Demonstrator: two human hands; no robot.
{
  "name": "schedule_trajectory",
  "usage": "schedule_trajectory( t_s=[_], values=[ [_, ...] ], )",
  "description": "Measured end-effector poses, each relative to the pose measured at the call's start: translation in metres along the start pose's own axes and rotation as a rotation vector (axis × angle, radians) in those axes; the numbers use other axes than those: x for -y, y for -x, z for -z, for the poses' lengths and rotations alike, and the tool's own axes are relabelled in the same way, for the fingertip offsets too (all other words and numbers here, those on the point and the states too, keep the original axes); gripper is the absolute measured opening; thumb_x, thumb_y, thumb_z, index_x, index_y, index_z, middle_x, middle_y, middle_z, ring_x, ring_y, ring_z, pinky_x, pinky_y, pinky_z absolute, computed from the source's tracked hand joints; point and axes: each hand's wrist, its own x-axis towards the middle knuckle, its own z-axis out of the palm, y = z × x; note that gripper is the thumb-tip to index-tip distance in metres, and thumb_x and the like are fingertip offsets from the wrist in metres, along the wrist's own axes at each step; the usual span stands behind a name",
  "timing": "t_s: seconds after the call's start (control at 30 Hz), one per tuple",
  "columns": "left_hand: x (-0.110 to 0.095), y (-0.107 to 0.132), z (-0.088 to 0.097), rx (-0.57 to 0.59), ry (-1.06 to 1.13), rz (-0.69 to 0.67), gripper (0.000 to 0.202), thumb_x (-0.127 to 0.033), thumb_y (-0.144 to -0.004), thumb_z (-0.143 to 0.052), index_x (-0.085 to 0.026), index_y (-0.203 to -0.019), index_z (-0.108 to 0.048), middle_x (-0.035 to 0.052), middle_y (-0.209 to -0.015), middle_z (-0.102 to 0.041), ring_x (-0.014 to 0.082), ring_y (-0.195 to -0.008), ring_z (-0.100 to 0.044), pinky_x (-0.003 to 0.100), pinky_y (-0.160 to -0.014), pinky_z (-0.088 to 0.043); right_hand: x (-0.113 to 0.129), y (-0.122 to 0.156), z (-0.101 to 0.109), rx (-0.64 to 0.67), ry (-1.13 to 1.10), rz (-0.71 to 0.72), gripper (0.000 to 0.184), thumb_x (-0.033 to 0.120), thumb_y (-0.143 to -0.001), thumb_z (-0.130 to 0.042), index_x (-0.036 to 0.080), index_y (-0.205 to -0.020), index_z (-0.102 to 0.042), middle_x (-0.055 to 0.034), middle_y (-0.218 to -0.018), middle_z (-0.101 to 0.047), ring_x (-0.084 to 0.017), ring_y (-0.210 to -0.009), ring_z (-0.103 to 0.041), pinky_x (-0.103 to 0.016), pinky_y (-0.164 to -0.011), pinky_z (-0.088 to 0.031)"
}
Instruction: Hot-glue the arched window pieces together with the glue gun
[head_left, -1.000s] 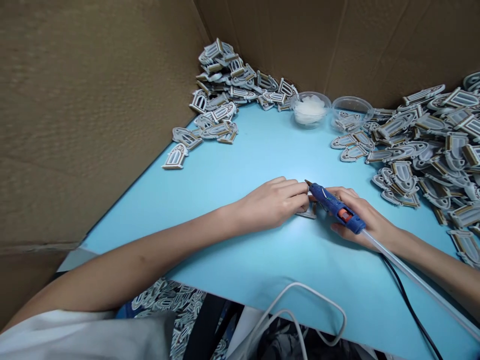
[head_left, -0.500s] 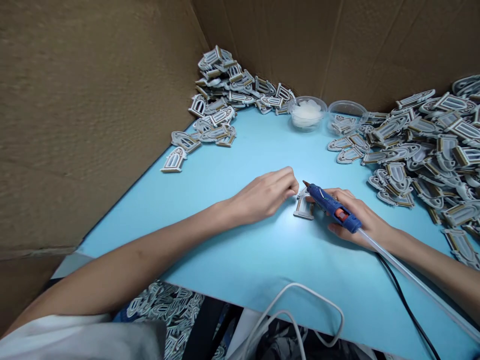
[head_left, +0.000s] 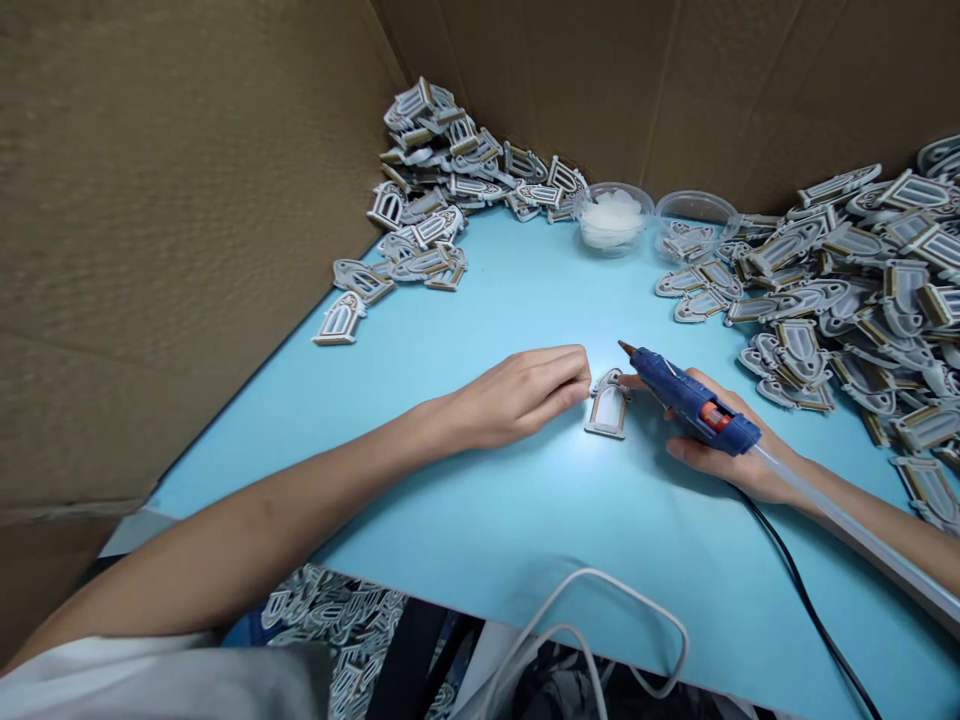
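A small white arched window piece (head_left: 608,410) with a tan sill lies on the blue tabletop between my hands. My left hand (head_left: 536,395) has its fingers curled together at the piece's upper left edge; what they pinch, if anything, is hidden. In my right hand (head_left: 731,445) is a blue hot glue gun (head_left: 679,392), its brown nozzle pointing up and left above the piece. The right index finger reaches out and touches the piece's upper right side. A clear glue stick (head_left: 814,495) runs from the back of the gun along my forearm.
Similar arched pieces are heaped at back left (head_left: 427,230) and along the right (head_left: 847,290). Between stand a clear tub of whitish material (head_left: 613,218) and another clear tub (head_left: 696,205). Cardboard walls (head_left: 187,200) enclose the table; a white cable (head_left: 637,592) crosses its front edge.
The glue gun has shifted to the right, its nozzle away from the left fingers and slightly higher. My right index finger now shows on the piece. My left hand has barely moved.
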Motion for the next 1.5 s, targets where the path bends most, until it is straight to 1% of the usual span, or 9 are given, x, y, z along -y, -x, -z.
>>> schedule_trajectory(
  t_s=[0.17,0.37,0.53,0.77,0.93,1.17,1.3,1.4,1.5],
  values=[
    [0.005,0.002,-0.001,0.082,0.049,-0.215,0.016,-0.026,-0.102,-0.062,-0.014,-0.109,-0.070,0.0104,-0.106,-0.066,0.0157,-0.094,-0.063,0.027,-0.086,-0.051,0.003,-0.005,0.000,0.077,0.075,0.072,0.026,0.028,-0.086,-0.068,0.024,-0.111,-0.061,-0.0051,-0.110,-0.070,-0.024,-0.095,-0.063,-0.038,-0.089,-0.048],
    [0.008,0.001,-0.008,-0.017,0.030,-0.276,0.020,-0.021,-0.103,-0.060,-0.014,-0.098,-0.078,0.0093,-0.094,-0.068,0.0120,-0.080,-0.064,0.023,-0.073,-0.051,0.004,-0.008,-0.001,0.086,0.111,0.094,0.018,0.023,-0.084,-0.066,0.024,-0.099,-0.058,-0.0039,-0.108,-0.070,-0.023,-0.094,-0.063,-0.038,-0.090,-0.047],
    [0.009,-0.001,-0.008,-0.075,-0.015,-0.339,0.018,-0.021,-0.100,-0.066,-0.015,-0.090,-0.079,0.0082,-0.089,-0.070,0.0125,-0.079,-0.064,0.024,-0.075,-0.052,0.002,-0.006,-0.001,0.082,0.118,0.094,0.019,0.023,-0.084,-0.066,0.024,-0.102,-0.059,-0.0043,-0.110,-0.071,-0.024,-0.094,-0.063,-0.038,-0.090,-0.047],
    [0.001,0.000,-0.009,-0.044,-0.038,-0.259,0.020,-0.016,-0.101,-0.061,-0.015,-0.087,-0.075,0.0069,-0.089,-0.069,0.0129,-0.080,-0.063,0.024,-0.077,-0.050,0.001,-0.006,-0.002,0.077,0.113,0.092,0.024,0.023,-0.084,-0.066,0.024,-0.107,-0.061,-0.0057,-0.117,-0.072,-0.026,-0.101,-0.065,-0.039,-0.092,-0.047],
    [0.001,0.000,-0.007,0.029,0.113,-0.180,0.018,-0.021,-0.104,-0.058,-0.014,-0.090,-0.068,0.0073,-0.092,-0.066,0.0142,-0.085,-0.061,0.026,-0.080,-0.049,0.003,-0.002,0.000,0.009,0.019,0.018,0.029,0.028,-0.083,-0.070,0.025,-0.112,-0.065,-0.0021,-0.098,-0.070,-0.023,-0.086,-0.064,-0.036,-0.081,-0.050],
    [0.005,-0.002,-0.006,-0.261,0.243,-0.015,0.025,-0.033,-0.105,-0.061,-0.016,-0.086,-0.059,0.0027,-0.083,-0.061,0.0111,-0.075,-0.053,0.023,-0.070,-0.045,0.008,0.002,0.006,-0.071,-0.225,-0.110,0.019,0.038,-0.091,-0.072,0.028,-0.103,-0.063,-0.0064,-0.118,-0.074,-0.026,-0.098,-0.066,-0.039,-0.086,-0.056],
    [0.010,-0.001,-0.006,-0.304,0.189,0.004,0.042,-0.040,-0.110,-0.047,-0.016,-0.077,-0.058,0.0040,-0.078,-0.060,0.0125,-0.073,-0.055,0.027,-0.071,-0.046,0.008,-0.001,0.007,-0.075,-0.181,-0.157,0.020,0.041,-0.088,-0.075,0.028,-0.100,-0.066,-0.0064,-0.105,-0.074,-0.028,-0.093,-0.068,-0.043,-0.083,-0.059],
    [0.013,-0.001,-0.005,-0.257,0.137,-0.036,0.036,-0.037,-0.109,-0.049,-0.016,-0.085,-0.064,0.0080,-0.092,-0.066,0.0144,-0.085,-0.062,0.029,-0.080,-0.052,0.008,-0.001,0.007,-0.078,-0.143,-0.187,0.019,0.040,-0.087,-0.076,0.028,-0.098,-0.067,-0.0046,-0.093,-0.072,-0.027,-0.085,-0.068,-0.041,-0.079,-0.061],
    [0.014,0.000,-0.005,-0.119,0.047,-0.096,0.031,-0.041,-0.101,-0.065,-0.018,-0.122,-0.067,0.0170,-0.133,-0.065,0.0241,-0.121,-0.063,0.038,-0.104,-0.053,0.007,0.001,0.007,-0.072,-0.164,-0.175,0.018,0.041,-0.091,-0.074,0.027,-0.099,-0.067,-0.0052,-0.100,-0.074,-0.025,-0.090,-0.070,-0.039,-0.084,-0.061]
  ],
)
